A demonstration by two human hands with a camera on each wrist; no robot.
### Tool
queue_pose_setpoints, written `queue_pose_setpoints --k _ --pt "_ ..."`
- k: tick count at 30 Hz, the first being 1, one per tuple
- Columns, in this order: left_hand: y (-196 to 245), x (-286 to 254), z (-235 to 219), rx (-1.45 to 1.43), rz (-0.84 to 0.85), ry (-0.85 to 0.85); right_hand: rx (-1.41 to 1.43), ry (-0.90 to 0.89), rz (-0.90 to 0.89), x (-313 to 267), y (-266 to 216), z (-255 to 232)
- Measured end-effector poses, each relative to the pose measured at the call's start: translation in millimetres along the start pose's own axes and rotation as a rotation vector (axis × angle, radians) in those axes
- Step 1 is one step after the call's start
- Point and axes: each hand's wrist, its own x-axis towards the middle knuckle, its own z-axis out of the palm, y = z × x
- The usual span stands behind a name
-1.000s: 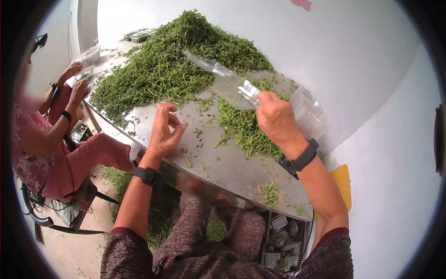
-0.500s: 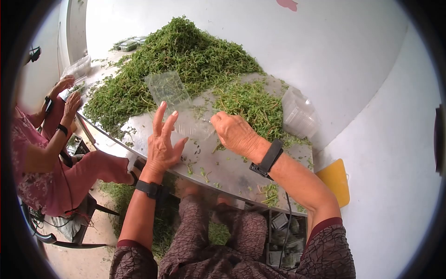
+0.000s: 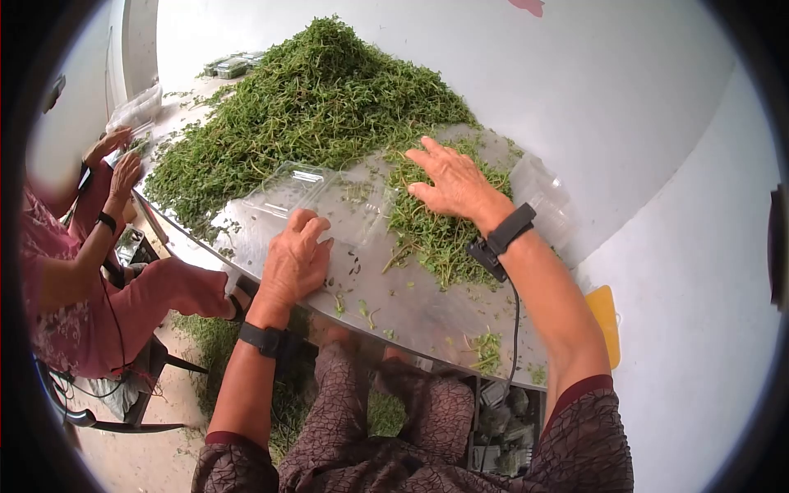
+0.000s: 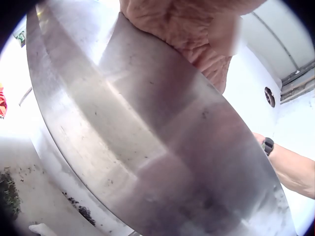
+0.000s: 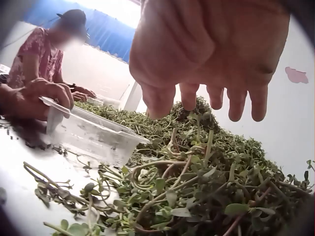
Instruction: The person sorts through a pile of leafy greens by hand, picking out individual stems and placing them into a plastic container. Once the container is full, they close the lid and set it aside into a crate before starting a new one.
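A clear plastic clamshell box [image 3: 306,176] lies opened out on the metal table [image 3: 411,308]. My left hand [image 3: 296,259] is at its near side; in the right wrist view, the curled fingers of that left hand [image 5: 37,101] grip the rim of the clear box [image 5: 93,140]. My right hand [image 3: 456,185] hovers palm down over a small pile of leafy green stems [image 3: 440,246], its fingers spread and holding nothing. Seen from the right wrist, the right fingers [image 5: 236,103] point down above the stems [image 5: 197,187].
A large heap of greens [image 3: 329,99] fills the back of the table. Nested clear boxes [image 3: 546,201] stand at the right by the wall. Another person [image 3: 74,255] sits at the left. Below the table edge is a crate [image 3: 505,435] of filled boxes.
The clear box, earlier in my right hand, has been swung left and set down on the table. My right hand has let go and moved right over the small pile; my left fingers have curled in.
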Motion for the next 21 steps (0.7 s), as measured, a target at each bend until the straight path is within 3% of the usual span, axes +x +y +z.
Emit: queue_pose_setpoints --k 8,10,21 --pt "3 3 -1 -0.042 -0.054 -0.027 0.008 -0.349 0.241 32 27 31" --pt "1 2 1 -0.062 -0.076 -0.028 0.141 -0.511 0.282 32 34 37" --pt "2 3 1 -0.056 -0.106 -0.026 0.079 -0.476 0.22 -45 33 13"
